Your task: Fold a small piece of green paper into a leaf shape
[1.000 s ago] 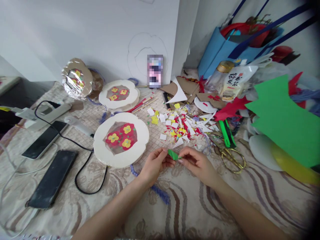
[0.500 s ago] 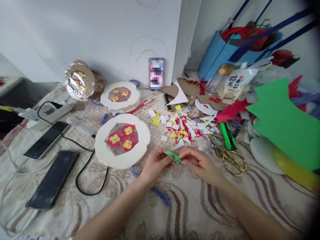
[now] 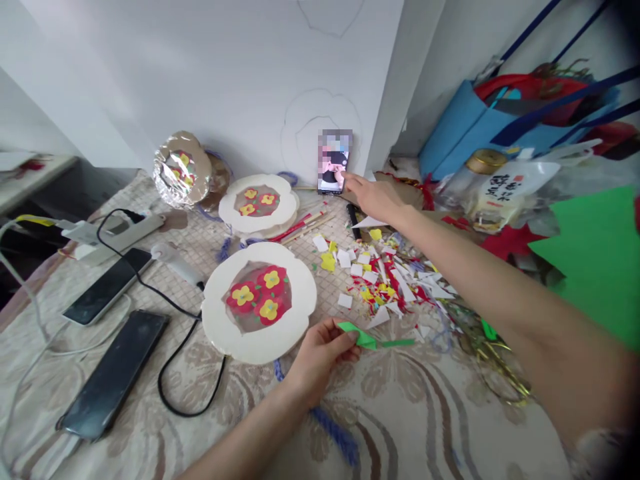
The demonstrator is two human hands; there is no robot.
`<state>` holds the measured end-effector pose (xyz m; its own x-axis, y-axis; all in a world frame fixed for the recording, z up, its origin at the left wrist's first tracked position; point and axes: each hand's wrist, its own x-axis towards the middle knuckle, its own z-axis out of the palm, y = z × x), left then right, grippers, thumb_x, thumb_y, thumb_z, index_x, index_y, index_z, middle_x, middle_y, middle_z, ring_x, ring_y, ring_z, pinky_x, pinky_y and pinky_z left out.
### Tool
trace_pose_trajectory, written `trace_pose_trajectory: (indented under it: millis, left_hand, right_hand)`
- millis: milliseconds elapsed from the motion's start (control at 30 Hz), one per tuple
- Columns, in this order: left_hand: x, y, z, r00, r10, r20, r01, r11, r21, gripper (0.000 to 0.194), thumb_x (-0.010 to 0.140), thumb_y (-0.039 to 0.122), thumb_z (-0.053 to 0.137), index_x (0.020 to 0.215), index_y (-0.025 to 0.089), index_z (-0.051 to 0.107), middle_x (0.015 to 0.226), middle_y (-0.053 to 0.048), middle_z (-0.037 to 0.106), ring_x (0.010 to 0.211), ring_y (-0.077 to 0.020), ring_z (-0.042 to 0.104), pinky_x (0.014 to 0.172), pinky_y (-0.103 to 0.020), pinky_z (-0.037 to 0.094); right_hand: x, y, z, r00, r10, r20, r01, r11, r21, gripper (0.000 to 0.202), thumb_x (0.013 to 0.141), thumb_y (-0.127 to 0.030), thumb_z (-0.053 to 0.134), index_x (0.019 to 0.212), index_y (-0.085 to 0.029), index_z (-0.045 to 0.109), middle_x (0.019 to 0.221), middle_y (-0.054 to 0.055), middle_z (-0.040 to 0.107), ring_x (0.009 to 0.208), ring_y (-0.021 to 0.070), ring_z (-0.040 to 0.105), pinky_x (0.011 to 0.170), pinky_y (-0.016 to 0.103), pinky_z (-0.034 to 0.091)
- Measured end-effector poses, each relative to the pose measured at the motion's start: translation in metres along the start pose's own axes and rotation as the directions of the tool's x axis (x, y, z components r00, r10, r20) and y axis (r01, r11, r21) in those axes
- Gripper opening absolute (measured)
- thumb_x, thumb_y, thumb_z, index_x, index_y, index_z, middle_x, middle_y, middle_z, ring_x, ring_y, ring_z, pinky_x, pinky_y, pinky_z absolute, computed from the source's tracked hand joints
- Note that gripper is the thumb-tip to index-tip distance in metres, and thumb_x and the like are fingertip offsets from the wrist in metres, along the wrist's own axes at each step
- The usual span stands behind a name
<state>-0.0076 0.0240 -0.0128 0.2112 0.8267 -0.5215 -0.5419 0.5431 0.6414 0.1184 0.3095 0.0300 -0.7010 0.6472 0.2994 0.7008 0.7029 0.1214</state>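
My left hand [image 3: 323,353] is closed, pinching a folded piece of green paper [image 3: 361,336] between thumb and fingers above the patterned cloth. A thin green strip [image 3: 397,343] sticks out to the right of it. My right hand [image 3: 376,199] reaches far forward with nothing in it. Its index finger is stretched out at the lower right of the screen of an upright phone [image 3: 333,160]; whether it touches the glass I cannot tell. Beside my left hand lies a white scalloped round frame [image 3: 217,313] with red and yellow flowers at its centre.
Paper scraps [image 3: 383,273] are heaped beneath my right forearm. Gold-handled scissors [image 3: 505,380] lie partly behind that arm. A large green sheet [image 3: 595,260] is at the right, below a blue bag [image 3: 450,133]. Phones [image 3: 117,373] and cables lie at the left. Another flowered frame [image 3: 287,210] lies farther back.
My right hand has let go of the green paper and moved forward to the standing phone. The left hand keeps hold of the paper, and the green strip now shows. The view has shifted slightly.
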Motion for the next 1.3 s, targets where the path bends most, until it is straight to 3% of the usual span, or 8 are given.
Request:
trace_pose_trajectory:
  millis: [200, 433, 567, 767, 933, 1033, 1167, 1300]
  left_hand:
    - [0.002, -0.002, 0.0, 0.999, -0.04, 0.002, 0.04, 0.999, -0.029, 0.026, 0.067, 0.029, 0.074, 0.075, 0.012, 0.056, 0.066, -0.003, 0.064, 0.057, -0.0081, 0.056, 0.058, -0.02, 0.044]
    - [0.001, -0.001, 0.001, 0.999, -0.048, -0.013, 0.047, 0.999, -0.018, 0.026, 0.065, 0.029, 0.075, 0.074, 0.013, 0.057, 0.065, -0.002, 0.064, 0.057, -0.0082, 0.056, 0.058, -0.02, 0.043]
    - [0.0, 0.001, 0.001, 0.999, -0.049, -0.015, 0.049, 0.999, -0.017, 0.026, 0.065, 0.029, 0.076, 0.074, 0.013, 0.057, 0.065, -0.001, 0.064, 0.057, -0.0081, 0.055, 0.058, -0.02, 0.042]
    - [0.001, 0.0, 0.001, 0.999, -0.041, -0.012, 0.041, 0.999, -0.002, 0.029, 0.063, 0.031, 0.076, 0.074, 0.013, 0.057, 0.064, -0.002, 0.063, 0.057, -0.0089, 0.055, 0.058, -0.021, 0.042]
    - [0.0, 0.0, 0.002, 0.999, -0.031, -0.019, 0.031, 0.999, 0.006, 0.031, 0.061, 0.033, 0.078, 0.075, 0.013, 0.058, 0.067, -0.002, 0.064, 0.058, -0.0094, 0.055, 0.06, -0.022, 0.042]
    - [0.0, 0.001, 0.003, 0.999, -0.015, -0.029, 0.016, 1.0, 0.018, 0.031, 0.061, 0.032, 0.078, 0.075, 0.013, 0.058, 0.066, -0.002, 0.063, 0.057, -0.0094, 0.055, 0.059, -0.022, 0.041]
    - [-0.001, 0.001, 0.004, 0.999, -0.001, -0.035, 0.002, 0.999, 0.042, 0.03, 0.061, 0.033, 0.078, 0.074, 0.013, 0.059, 0.065, -0.001, 0.063, 0.057, -0.0096, 0.055, 0.059, -0.022, 0.041]
    - [-0.001, 0.0, 0.003, 1.0, 0.012, -0.025, -0.011, 0.998, 0.059, 0.03, 0.062, 0.033, 0.077, 0.074, 0.013, 0.059, 0.067, -0.002, 0.063, 0.058, -0.0099, 0.055, 0.061, -0.023, 0.041]
  right_hand:
    - [0.022, 0.01, 0.015, 0.997, -0.054, 0.05, 0.062, 0.983, -0.172, 0.047, 0.089, -0.012, 0.034, 0.136, -0.017, 0.035, 0.144, 0.011, 0.038, 0.082, 0.0279, 0.064, 0.06, 0.036, 0.046]
    - [0.038, 0.014, 0.024, 0.995, -0.091, 0.046, 0.095, 0.99, -0.101, 0.041, 0.09, -0.012, 0.036, 0.131, -0.012, 0.041, 0.142, 0.015, 0.04, 0.085, 0.0259, 0.064, 0.064, 0.037, 0.046]
    - [0.03, 0.008, 0.023, 0.999, -0.049, 0.017, 0.05, 0.998, -0.03, 0.038, 0.09, -0.013, 0.037, 0.127, -0.013, 0.044, 0.141, 0.015, 0.041, 0.087, 0.0276, 0.063, 0.065, 0.038, 0.045]
    - [-0.019, -0.02, -0.001, 0.999, 0.039, -0.006, -0.037, 0.984, 0.172, 0.031, 0.086, -0.011, 0.039, 0.113, -0.015, 0.053, 0.121, 0.011, 0.059, 0.093, 0.0266, 0.06, 0.069, 0.034, 0.044]
    - [-0.075, -0.047, -0.04, 0.993, 0.113, -0.012, -0.099, 0.915, 0.391, 0.023, 0.084, -0.015, 0.045, 0.102, -0.02, 0.058, 0.083, 0.003, 0.067, 0.059, 0.0146, 0.056, 0.059, 0.026, 0.04]
    - [-0.111, -0.064, -0.065, 0.975, 0.212, 0.067, -0.214, 0.82, 0.531, 0.02, 0.086, -0.019, 0.046, 0.099, -0.021, 0.06, 0.058, -0.003, 0.058, 0.042, 0.0105, 0.042, 0.048, 0.024, 0.034]
    - [-0.159, -0.086, -0.089, 0.939, 0.276, 0.206, -0.337, 0.616, 0.712, 0.02, 0.088, -0.023, 0.044, 0.1, -0.024, 0.06, 0.064, 0.0, 0.058, 0.048, 0.0124, 0.048, 0.046, 0.024, 0.037]
    - [-0.199, -0.106, -0.098, 0.891, 0.319, 0.323, -0.44, 0.431, 0.787, 0.021, 0.09, -0.025, 0.044, 0.104, -0.025, 0.059, 0.078, 0.004, 0.063, 0.054, 0.0133, 0.054, 0.048, 0.024, 0.043]
